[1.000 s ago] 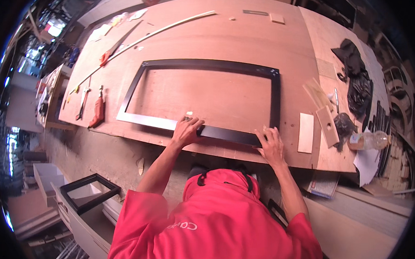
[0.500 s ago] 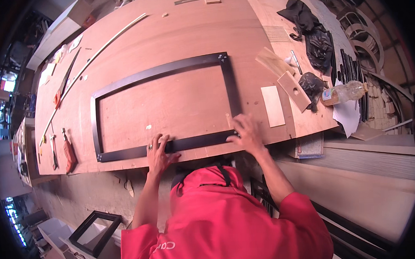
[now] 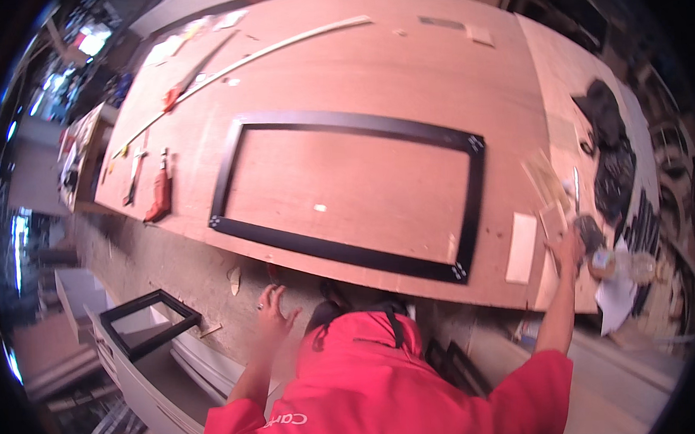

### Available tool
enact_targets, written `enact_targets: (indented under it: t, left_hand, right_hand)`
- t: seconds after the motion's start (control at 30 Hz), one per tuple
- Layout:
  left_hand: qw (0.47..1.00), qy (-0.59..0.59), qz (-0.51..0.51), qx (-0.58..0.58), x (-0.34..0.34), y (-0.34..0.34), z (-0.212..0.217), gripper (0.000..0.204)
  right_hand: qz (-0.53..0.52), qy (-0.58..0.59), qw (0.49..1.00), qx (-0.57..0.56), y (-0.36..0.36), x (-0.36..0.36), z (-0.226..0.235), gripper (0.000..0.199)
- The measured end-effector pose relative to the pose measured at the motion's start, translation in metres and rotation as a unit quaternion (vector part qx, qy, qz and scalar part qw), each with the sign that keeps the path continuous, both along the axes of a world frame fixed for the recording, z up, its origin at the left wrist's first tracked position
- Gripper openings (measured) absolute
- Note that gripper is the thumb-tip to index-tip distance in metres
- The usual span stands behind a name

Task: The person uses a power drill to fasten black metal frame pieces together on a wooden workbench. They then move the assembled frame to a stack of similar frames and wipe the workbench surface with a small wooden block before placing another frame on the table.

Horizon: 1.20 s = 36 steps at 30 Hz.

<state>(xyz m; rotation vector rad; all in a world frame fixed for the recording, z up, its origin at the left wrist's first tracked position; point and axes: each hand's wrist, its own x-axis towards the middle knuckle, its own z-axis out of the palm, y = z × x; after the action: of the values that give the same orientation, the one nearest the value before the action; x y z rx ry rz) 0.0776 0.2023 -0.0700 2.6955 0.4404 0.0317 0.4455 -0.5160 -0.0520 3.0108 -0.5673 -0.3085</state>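
A black rectangular frame (image 3: 349, 256) lies flat on the wooden worktable, small pale marks at several of its corners. My left hand (image 3: 274, 309) hangs in front of the table edge, holding nothing, its fingers apart. At the table's right side, my right hand (image 3: 567, 246) is over or against a small wooden block (image 3: 552, 220), beside a crumpled black plastic piece (image 3: 591, 235). Blur hides its fingertips, so whether it grips anything is unclear. A pale flat strip (image 3: 522, 246) lies just left of that hand.
An orange-handled drill-like tool (image 3: 159, 196), an orange-handled saw (image 3: 190, 78) and a long thin strip (image 3: 278, 49) lie on the left. Clear plastic bottle (image 3: 633, 266), white paper (image 3: 616, 294) and black bags (image 3: 616, 178) crowd the right. A smaller black frame (image 3: 146, 319) rests below left.
Both hands have left the black frame. My right hand moved right to the wooden pieces; my left drew back off the table edge. The whole view has turned and shifted.
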Motion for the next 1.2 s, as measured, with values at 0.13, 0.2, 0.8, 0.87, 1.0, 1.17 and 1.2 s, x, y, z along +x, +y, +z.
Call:
enact_targets:
  t: [0.13, 0.2, 0.8, 0.87, 1.0, 1.17, 1.2]
  left_hand:
    - [0.999, -0.036, 0.003, -0.03, 0.001, -0.009, 0.004, 0.068]
    - [0.995, -0.075, -0.009, -0.058, 0.014, -0.016, 0.011, 0.062]
    - [0.688, -0.003, 0.072, -0.722, 0.077, 0.158, 0.019, 0.028]
    - [0.716, -0.021, 0.08, -0.693, 0.066, 0.212, 0.014, 0.026]
    - [0.788, 0.05, 0.087, -0.607, 0.076, 0.284, 0.003, 0.027]
    - [0.89, -0.031, 0.123, -0.438, 0.102, 0.309, -0.002, 0.037]
    - [0.903, -0.059, 0.128, -0.406, 0.105, 0.309, -0.002, 0.04]
  right_hand:
    - [-0.116, -0.095, 0.989, -0.005, 0.033, 0.002, 0.035, 0.095]
    - [-0.123, -0.202, 0.967, 0.097, 0.054, -0.003, 0.047, 0.093]
    - [-0.136, 0.0, 0.562, 0.816, 0.658, -0.171, 0.046, 0.042]
    - [-0.107, -0.009, 0.574, 0.812, 0.681, -0.181, 0.046, 0.055]
    - [-0.048, 0.008, 0.693, 0.72, 0.723, -0.193, 0.032, 0.071]
    - [0.043, 0.047, 0.796, 0.602, 0.748, -0.196, 0.013, 0.067]
    - [0.036, 0.053, 0.83, 0.553, 0.749, -0.196, 0.01, 0.066]
